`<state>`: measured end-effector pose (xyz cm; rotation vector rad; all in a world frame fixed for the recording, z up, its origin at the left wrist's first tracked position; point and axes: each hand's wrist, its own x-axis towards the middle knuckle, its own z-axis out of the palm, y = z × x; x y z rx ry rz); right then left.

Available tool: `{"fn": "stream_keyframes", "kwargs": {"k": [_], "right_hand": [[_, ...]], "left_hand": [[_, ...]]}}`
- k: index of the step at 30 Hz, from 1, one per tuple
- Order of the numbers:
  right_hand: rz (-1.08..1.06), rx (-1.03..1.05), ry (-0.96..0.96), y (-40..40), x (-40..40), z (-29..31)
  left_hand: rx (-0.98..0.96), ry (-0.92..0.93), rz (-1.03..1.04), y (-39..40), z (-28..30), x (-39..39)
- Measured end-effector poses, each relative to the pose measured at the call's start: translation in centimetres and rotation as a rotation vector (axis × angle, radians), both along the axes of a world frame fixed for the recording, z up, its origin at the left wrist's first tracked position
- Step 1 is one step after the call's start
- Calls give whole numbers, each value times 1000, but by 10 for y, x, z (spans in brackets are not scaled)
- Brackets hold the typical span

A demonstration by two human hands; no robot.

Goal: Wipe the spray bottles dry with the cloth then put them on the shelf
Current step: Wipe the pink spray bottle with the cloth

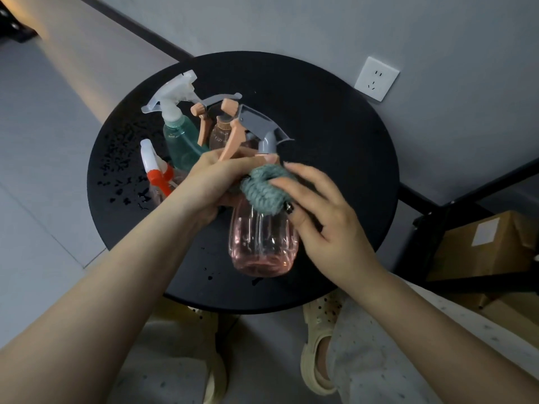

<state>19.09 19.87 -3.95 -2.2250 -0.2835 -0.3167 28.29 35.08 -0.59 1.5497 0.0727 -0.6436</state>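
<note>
The left hand (210, 182) grips the clear pink plastic spray bottle (264, 243) near its neck; the right hand (323, 217) pinches the grey-green knitted cloth (264, 186) against its shoulder, and should work downward, turning the bottle.

You look down at a round black table (335, 135). Water drops (122, 170) lie on its left side, and a few more drops (210, 277) sit near its front edge. On the grey wall, far right, there is a white socket (376, 78). At the right, a brown box (484, 246) with a white label sits low in a black frame (466, 196). The floor (35, 158) on the left is pale tile. Below the table you see your two tan shoes (318, 345) and light dotted trousers (393, 345).
</note>
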Motion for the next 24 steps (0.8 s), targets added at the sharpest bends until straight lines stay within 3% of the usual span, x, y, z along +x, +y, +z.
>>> {"fn": "stream_keyframes", "kwargs": {"k": [3,11,14,18,24], "right_hand": [[6,58,51,1,0,0],[312,-479,-226,2,-9,1],[345,-549,-272,1,-8,0],[227,-410,-179,1,-6,1],[9,41,31,0,2,-1]], "left_hand": [[22,2,0,-3,0,-2],[27,-58,210,6,-1,6],[23,-65,219,6,0,6],[21,-61,136,3,-1,4],[38,-24,16,-3,-4,0]]}}
